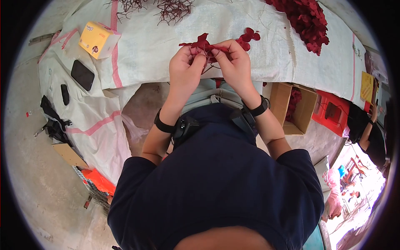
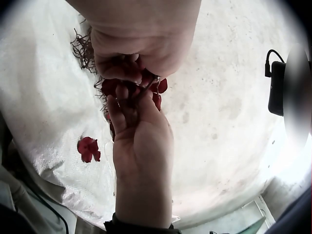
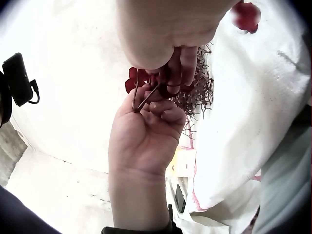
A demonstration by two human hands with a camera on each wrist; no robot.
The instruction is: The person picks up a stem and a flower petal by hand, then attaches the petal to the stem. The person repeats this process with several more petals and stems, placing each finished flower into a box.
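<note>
Both hands meet over the white sheet, their thumbs and fingers pinching a red artificial flower point(image 1: 201, 42) with a thin dark stem point(image 3: 138, 105). My left hand point(image 1: 185, 68) grips from the left, petals showing beyond its fingertips. From the right, my right hand point(image 1: 236, 68) pinches close against it, fingertips nearly touching the left ones. The stem bends sharply below the fingers, in front of the left palm in the right wrist view. Fingers hide much of the flower. A loose red petal piece point(image 1: 248, 36) lies just beyond the right hand.
Dark twiggy stems point(image 1: 173, 9) lie at the back; a heap of red petals point(image 1: 306, 25) lies back right. On the left are a yellow tissue pack point(image 1: 96, 40) and a phone point(image 1: 82, 75). A cardboard box point(image 1: 306, 110) and red stool point(image 1: 331, 109) stand right, below the sheet's edge.
</note>
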